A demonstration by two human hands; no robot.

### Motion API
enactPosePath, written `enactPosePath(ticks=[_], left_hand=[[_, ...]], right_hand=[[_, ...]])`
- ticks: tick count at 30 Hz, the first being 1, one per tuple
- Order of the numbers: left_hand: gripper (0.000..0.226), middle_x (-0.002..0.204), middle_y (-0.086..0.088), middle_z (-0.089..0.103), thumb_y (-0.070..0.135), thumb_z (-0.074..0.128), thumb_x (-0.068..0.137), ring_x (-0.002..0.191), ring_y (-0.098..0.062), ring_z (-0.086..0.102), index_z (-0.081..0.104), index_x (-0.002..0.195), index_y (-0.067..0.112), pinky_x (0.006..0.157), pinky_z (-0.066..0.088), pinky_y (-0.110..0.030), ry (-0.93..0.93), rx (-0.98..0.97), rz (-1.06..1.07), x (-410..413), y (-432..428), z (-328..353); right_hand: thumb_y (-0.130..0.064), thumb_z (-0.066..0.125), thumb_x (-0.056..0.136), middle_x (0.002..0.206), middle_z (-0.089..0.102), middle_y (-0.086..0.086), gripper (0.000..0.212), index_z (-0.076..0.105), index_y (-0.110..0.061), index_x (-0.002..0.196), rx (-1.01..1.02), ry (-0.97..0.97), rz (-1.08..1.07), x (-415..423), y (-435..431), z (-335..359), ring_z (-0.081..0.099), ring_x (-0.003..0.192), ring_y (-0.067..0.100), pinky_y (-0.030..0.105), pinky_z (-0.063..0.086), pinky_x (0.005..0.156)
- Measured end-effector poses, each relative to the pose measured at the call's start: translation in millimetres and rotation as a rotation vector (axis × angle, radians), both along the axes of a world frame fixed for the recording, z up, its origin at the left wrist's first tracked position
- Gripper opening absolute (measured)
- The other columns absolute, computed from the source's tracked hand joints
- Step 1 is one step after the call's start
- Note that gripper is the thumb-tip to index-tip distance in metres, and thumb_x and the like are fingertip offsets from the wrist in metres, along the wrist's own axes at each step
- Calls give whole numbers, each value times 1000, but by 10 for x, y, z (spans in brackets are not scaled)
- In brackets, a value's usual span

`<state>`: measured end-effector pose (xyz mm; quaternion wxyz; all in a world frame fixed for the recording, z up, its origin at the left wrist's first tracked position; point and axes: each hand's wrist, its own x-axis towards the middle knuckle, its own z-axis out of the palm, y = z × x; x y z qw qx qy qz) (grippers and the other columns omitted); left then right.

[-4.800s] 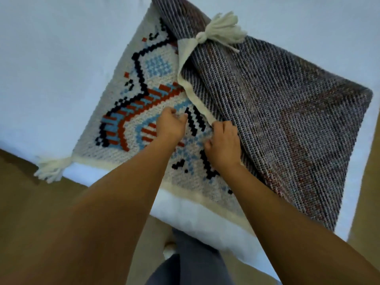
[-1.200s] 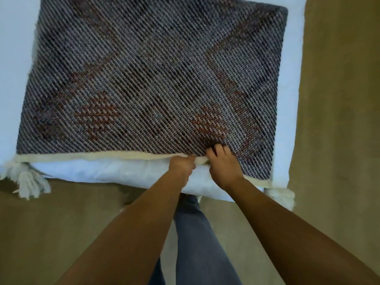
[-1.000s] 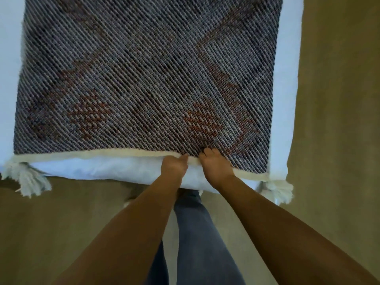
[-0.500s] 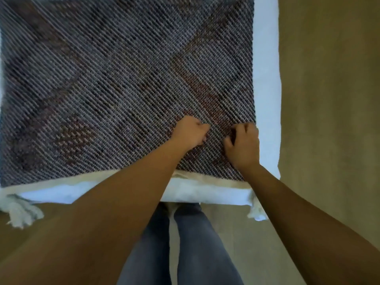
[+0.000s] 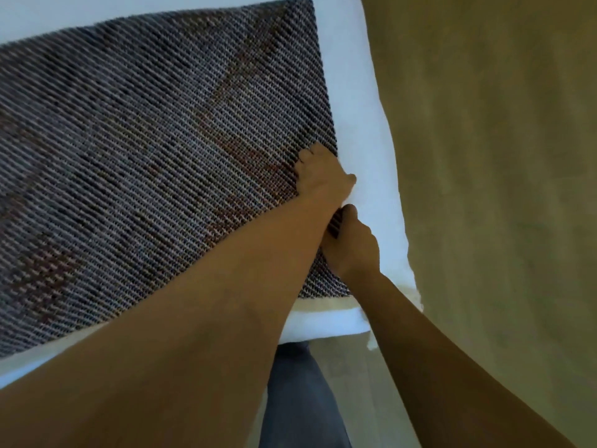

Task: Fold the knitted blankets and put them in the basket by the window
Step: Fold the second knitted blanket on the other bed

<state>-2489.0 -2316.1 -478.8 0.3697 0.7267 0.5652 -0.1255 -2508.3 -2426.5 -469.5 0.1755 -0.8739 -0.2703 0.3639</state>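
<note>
Gripping the blanket point(image 5: 155, 150) edge with my left hand point(image 5: 323, 176) and right hand point(image 5: 352, 244); folding unfinished, basket unseen.

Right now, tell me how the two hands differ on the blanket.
The left hand sits farther up the right edge of the blanket; the right hand sits nearer its bottom corner. The left arm crosses over the cloth; the right arm comes in beside it. Both hands are curled at that same edge.
</note>
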Motion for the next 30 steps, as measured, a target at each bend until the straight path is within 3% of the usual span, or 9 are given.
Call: enactPosePath(ticks=[4,8,10,12,14,17,20,25,30], left_hand=[[39,132,-20,50,11,49,94,120,-32,52,42,129,-3,94,46,-36,-106,19,149,-137,191,65],[23,110,-19,61,15,47,97,103,-33,59,56,107,-4,76,45,-33,-205,36,229,-488,452,208],[21,93,-17,60,18,47,98,92,-34,59,56,94,-1,66,38,-29,-237,61,264,-773,600,293],[24,84,-15,56,21,47,99,85,-36,59,55,102,-1,61,35,-29,-249,81,310,-1104,772,359],[19,75,-9,49,25,45,100,65,-29,50,53,102,8,55,32,-33,-255,102,335,-1453,952,420],[33,66,-2,37,26,44,100,52,-14,30,35,69,19,50,27,-30,-282,147,386,-2094,1258,492],[40,63,-1,28,25,42,101,52,-15,24,24,65,20,47,22,-29,-311,178,425,-2814,1560,560],[15,69,-1,35,23,40,102,57,-17,33,43,93,11,58,26,-33,-340,191,539,-4188,2109,474],[23,115,-12,60,22,42,99,98,-26,54,56,112,8,74,33,-22,-344,204,594,-5198,2452,230]], right_hand=[[-27,45,95,97,65,14,24,40,-8,108,57,-23,86,-264,69,89,62,84,38,38,47,68],[-21,42,95,100,62,15,27,38,-7,117,85,-31,174,-600,199,205,61,87,38,35,40,66],[-20,39,96,106,61,15,32,35,-8,125,66,-53,316,-860,308,269,61,92,38,36,42,69],[-19,36,97,112,61,15,37,31,-10,133,52,-75,441,-1176,443,310,62,95,35,38,47,76],[-18,34,98,115,61,15,42,25,-11,139,55,-82,511,-1514,584,330,63,96,33,37,48,78],[-19,34,99,118,60,14,46,22,-11,142,108,-87,571,-2119,860,370,63,95,34,39,48,78],[-20,36,99,122,58,14,50,21,-10,145,173,-84,622,-2758,1159,368,63,93,31,41,51,78],[-25,37,99,131,54,11,50,22,-13,145,200,-127,696,-3891,1684,298,59,108,30,38,46,93],[-21,40,97,119,61,13,43,31,-13,138,183,-53,666,-4874,2043,103,64,101,30,40,51,88]])
